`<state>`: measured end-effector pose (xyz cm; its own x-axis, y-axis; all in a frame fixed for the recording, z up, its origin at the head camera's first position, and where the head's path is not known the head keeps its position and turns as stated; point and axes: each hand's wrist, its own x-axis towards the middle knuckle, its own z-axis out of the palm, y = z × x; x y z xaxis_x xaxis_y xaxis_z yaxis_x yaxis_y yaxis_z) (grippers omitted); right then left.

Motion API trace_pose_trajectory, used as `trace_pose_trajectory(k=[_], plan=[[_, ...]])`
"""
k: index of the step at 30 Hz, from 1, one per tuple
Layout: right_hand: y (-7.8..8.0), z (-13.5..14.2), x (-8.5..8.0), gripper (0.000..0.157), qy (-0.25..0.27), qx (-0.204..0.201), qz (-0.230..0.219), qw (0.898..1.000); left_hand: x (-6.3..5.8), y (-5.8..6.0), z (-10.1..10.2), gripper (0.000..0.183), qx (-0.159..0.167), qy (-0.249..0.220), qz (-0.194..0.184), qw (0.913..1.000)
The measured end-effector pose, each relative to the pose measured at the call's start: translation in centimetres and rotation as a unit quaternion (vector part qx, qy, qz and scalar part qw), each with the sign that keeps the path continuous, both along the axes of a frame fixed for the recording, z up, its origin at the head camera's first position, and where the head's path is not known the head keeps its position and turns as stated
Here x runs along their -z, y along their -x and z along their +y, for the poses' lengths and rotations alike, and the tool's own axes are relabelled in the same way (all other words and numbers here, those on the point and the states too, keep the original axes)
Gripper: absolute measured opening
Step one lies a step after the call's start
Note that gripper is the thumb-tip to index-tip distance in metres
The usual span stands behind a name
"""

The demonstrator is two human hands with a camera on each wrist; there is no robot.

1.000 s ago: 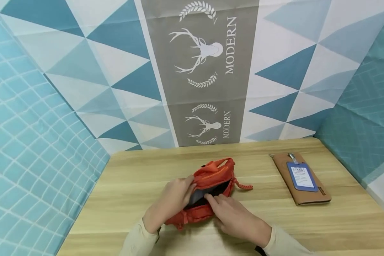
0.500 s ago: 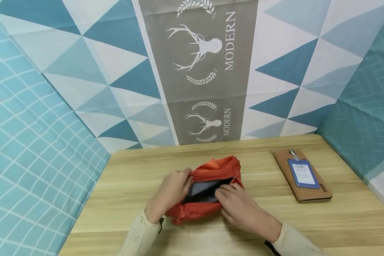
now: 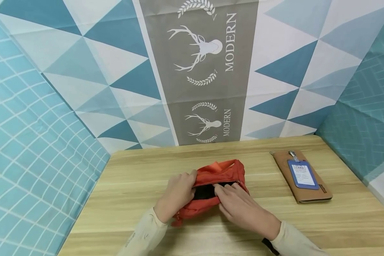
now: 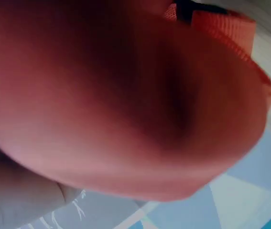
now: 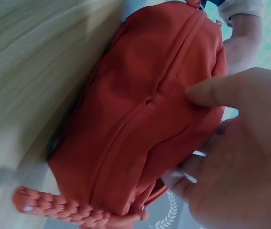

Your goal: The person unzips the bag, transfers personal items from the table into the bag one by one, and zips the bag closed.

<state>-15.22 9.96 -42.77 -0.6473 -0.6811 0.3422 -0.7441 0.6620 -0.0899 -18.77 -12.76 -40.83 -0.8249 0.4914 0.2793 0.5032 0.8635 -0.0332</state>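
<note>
A red-orange zippered bag (image 3: 200,208) lies on the table with its mouth parted and a dark inside (image 3: 204,192) showing. My left hand (image 3: 179,190) grips the far rim at the bag's left end. On the near rim, towards the right, my right hand (image 3: 243,208) pinches the fabric. In the right wrist view the thumb presses the outer face of the bag (image 5: 135,90), while the other fingers reach over its edge. A braided pull cord (image 5: 61,207) hangs off one end there. Blurred skin of my left hand (image 4: 125,119) fills most of the left wrist view, beside orange webbing (image 4: 226,31).
At the right of the wooden table (image 3: 137,170) lies a tan pouch (image 3: 310,195), with a blue-framed card holder (image 3: 303,174) and its metal clip on top. A patterned backdrop (image 3: 208,106) stands along the far edge, with tiled sheets on both sides.
My right hand has shifted right along the near rim, and the bag has moved slightly right. Its mouth widened half a second ago and is narrower now; the grey lining is hidden.
</note>
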Motion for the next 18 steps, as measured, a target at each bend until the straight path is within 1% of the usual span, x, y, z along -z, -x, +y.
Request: trace_pose_trajectory(k=[2, 4, 6, 7, 9, 13, 15, 18], plan=[[0.0, 0.2, 0.1, 0.017, -0.003, -0.018, 0.014, 1.0, 0.3, 0.4, -0.2, 0.022, -0.021, 0.003, 0.009, 0.9997], [-0.1, 0.6, 0.1, 0.019, 0.003, -0.045, 0.037, 0.998, 0.6, 0.6, -0.6, 0.02, -0.041, 0.002, 0.005, 0.9992], [-0.3, 1.0, 0.1, 0.018, 0.007, -0.064, 0.053, 0.997, 0.8, 0.8, -0.9, 0.021, -0.051, -0.002, 0.001, 0.9987], [-0.5, 1.2, 0.1, 0.021, 0.01, -0.067, 0.06, 0.996, 0.8, 0.8, -1.0, 0.021, -0.052, -0.004, -0.001, 0.9987], [-0.7, 1.7, 0.0, 0.026, 0.016, -0.064, 0.065, 0.996, 0.7, 0.9, -1.2, 0.021, -0.045, -0.009, -0.003, 0.999], [-0.8, 2.3, -0.3, 0.035, 0.019, -0.033, 0.046, 0.998, 0.0, 1.0, -1.4, 0.025, -0.021, -0.02, -0.01, 0.9995], [-0.7, 2.4, -0.5, 0.035, 0.021, -0.024, 0.037, 0.999, -0.4, 1.0, -1.5, 0.031, -0.009, -0.026, -0.019, 0.9994], [-0.6, 2.6, -0.7, 0.036, 0.019, -0.021, 0.025, 0.999, -0.7, 0.9, -1.7, 0.038, 0.007, -0.039, -0.034, 0.9986]])
